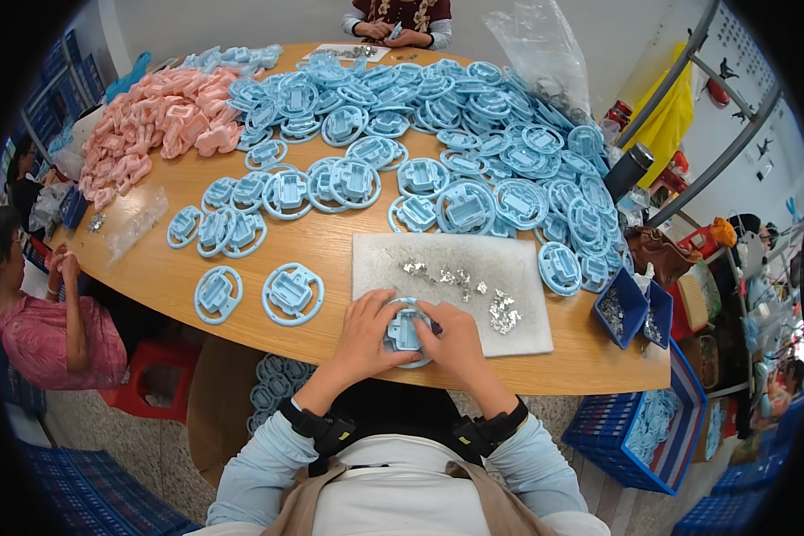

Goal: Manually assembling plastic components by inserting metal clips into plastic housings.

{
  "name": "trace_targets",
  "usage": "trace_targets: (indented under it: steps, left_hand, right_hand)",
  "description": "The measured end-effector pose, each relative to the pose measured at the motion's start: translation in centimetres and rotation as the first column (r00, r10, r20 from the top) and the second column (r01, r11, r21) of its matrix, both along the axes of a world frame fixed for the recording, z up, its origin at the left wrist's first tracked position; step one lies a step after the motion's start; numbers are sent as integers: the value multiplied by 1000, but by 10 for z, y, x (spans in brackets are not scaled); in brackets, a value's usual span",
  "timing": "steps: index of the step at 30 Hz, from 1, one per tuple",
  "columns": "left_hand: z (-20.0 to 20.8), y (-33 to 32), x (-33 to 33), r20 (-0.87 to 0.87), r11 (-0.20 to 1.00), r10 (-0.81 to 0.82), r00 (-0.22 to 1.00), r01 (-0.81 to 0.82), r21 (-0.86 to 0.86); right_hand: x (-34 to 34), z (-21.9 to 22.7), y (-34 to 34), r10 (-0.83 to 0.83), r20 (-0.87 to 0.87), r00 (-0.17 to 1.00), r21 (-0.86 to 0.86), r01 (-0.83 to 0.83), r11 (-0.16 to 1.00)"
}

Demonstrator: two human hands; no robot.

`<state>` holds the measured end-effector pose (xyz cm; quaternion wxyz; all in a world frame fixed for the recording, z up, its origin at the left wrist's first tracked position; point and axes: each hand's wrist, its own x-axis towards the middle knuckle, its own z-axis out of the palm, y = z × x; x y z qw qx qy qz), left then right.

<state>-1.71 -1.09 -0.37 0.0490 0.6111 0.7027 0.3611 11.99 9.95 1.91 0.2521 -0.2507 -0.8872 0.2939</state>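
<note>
Between my two hands, at the table's front edge by the white foam pad (531,335), is a light blue steering-wheel-shaped plastic part (404,332). My left hand (363,332) wraps its left side, fingers over the top rim. From the right, my right hand (456,338) grips the same part with the thumb against its middle. Small shiny metal pieces (504,313) lie in loose clusters on the pad beyond my hands. Left of my hands, two more blue plastic parts (293,294) rest singly on the wood.
A large heap of blue parts (473,98) covers the table's far half, beside a pink heap (165,121). Two blue bins (618,308) of small pieces stand at the right edge, near a dark thermos (630,170). Other people sit at the far side and left.
</note>
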Motion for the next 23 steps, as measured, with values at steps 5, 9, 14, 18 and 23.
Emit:
trace_targets:
  steps: [5, 9, 14, 18, 23]
  left_hand:
    - [2, 0, 0, -1, 1000, -3, 1000, 3, -16]
    - [1, -1, 0, -7, 1000, 1, 1000, 0, 20]
    - [-3, -1, 0, -24, 1000, 12, 1000, -12, 19]
    - [-1, 0, 0, -2, 1000, 4, 1000, -4, -14]
    - [0, 0, 0, 13, 1000, -4, 1000, 4, -13]
  right_hand:
    - [-4, -4, 4, 25, 38, 999, 124, -29, 992]
    - [-6, -7, -6, -13, 124, 992, 297, -24, 955]
    - [-6, -8, -20, -116, 222, 968, 350, 32, 936]
    - [-3, -6, -12, -112, 106, 988, 69, 105, 992]
    - [-2, 2, 5, -94, 151, 984, -156, 118, 981]
